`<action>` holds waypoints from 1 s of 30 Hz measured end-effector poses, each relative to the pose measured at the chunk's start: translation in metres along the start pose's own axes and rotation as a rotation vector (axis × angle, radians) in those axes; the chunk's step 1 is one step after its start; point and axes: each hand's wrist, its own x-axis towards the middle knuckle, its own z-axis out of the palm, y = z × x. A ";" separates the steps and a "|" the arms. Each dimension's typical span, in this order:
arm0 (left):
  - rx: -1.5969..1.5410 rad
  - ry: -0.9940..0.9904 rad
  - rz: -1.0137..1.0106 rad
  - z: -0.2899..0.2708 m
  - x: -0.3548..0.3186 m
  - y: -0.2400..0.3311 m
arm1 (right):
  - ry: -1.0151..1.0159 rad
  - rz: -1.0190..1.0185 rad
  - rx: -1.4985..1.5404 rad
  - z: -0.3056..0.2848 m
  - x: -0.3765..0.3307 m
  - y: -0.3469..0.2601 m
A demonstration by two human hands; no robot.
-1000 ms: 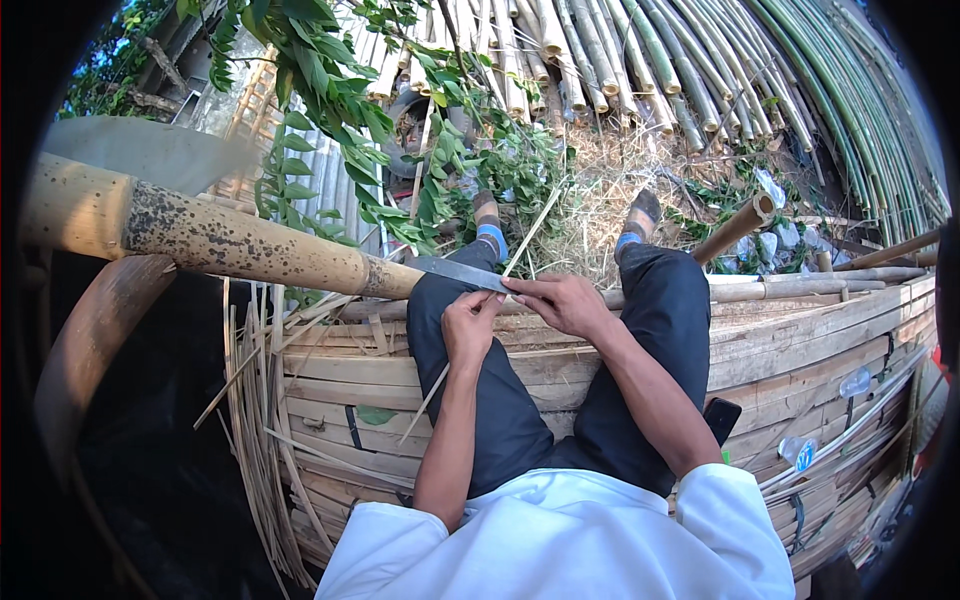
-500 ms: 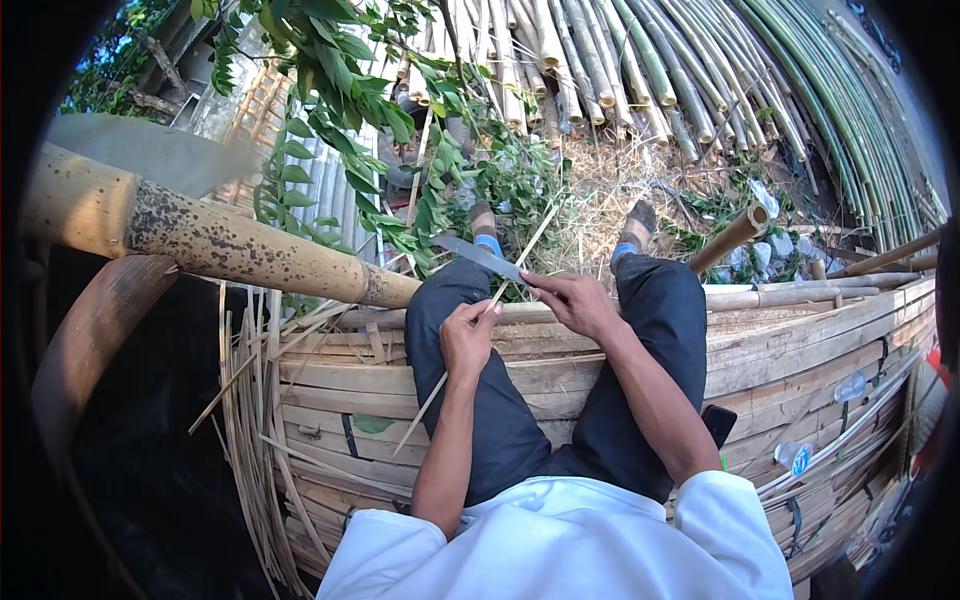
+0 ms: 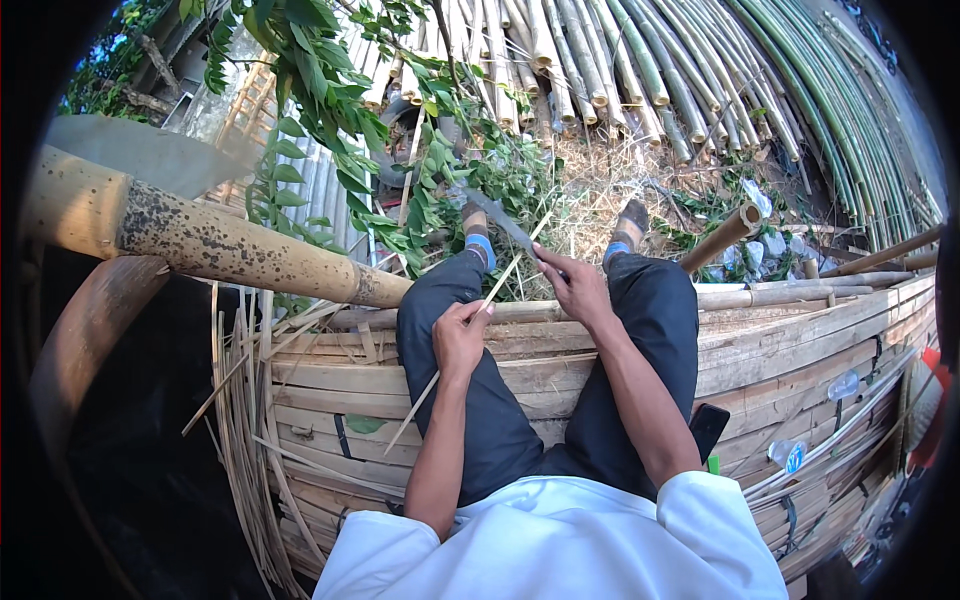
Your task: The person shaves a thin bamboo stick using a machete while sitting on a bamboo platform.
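Note:
Over my left thigh, my left hand [image 3: 459,338] is closed on a thin pale bamboo strip [image 3: 517,262]. The strip runs slantwise, its far end between my shins and its near end beside my left leg. Closed round the handle of a knife, my right hand [image 3: 577,286] is held between my knees. The long grey blade of the knife [image 3: 503,222] points away to the far left, toward my left foot, and crosses or lies right beside the strip near the handle. Whether blade and strip touch, I cannot tell.
I sit on a stack of split bamboo slats [image 3: 330,398]. Loose thin strips [image 3: 245,440] hang at its left, under a thick bamboo pole [image 3: 230,235]. A phone [image 3: 709,428] and plastic cups [image 3: 787,455] lie at my right. Bamboo poles [image 3: 590,60] lie beyond my feet, with leafy branches [image 3: 330,110] at left.
My right hand and the knife have shifted slightly nearer to me, and the blade now tilts more steeply. My left hand keeps its hold on the bamboo strip. The whole view has shifted slightly.

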 end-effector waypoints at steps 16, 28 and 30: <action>-0.017 0.017 0.019 0.002 0.001 0.002 | 0.278 0.437 0.771 -0.015 0.015 0.013; 0.006 0.044 -0.018 0.006 0.008 -0.008 | -0.336 -0.367 -0.041 0.013 -0.024 -0.032; 0.051 0.061 -0.012 0.006 0.005 -0.007 | -0.370 -0.349 -0.077 0.007 -0.023 -0.037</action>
